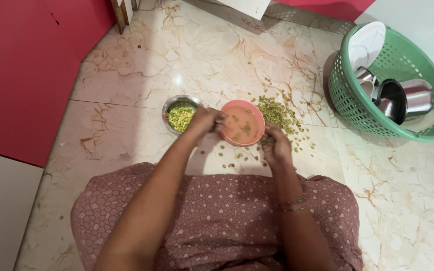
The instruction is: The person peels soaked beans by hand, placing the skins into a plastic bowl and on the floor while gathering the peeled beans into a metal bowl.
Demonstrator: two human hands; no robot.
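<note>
Head view: left hand (206, 120) is being held curled, fingertips pinching at the pink bowl (242, 125) rim; right hand (276, 145) is being closed on beans (277, 114) scattered beside it. Risk: bowl being tipped, water spilling.

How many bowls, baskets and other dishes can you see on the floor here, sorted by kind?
Small bowls on the floor: 2, the steel bowl of green pieces and the pink bowl.
Baskets: 1, the green basket.
White plates in the basket: 1, the white plate.
Steel vessels in the basket: at least 2, the steel vessels.
Total: at least 6.
</note>
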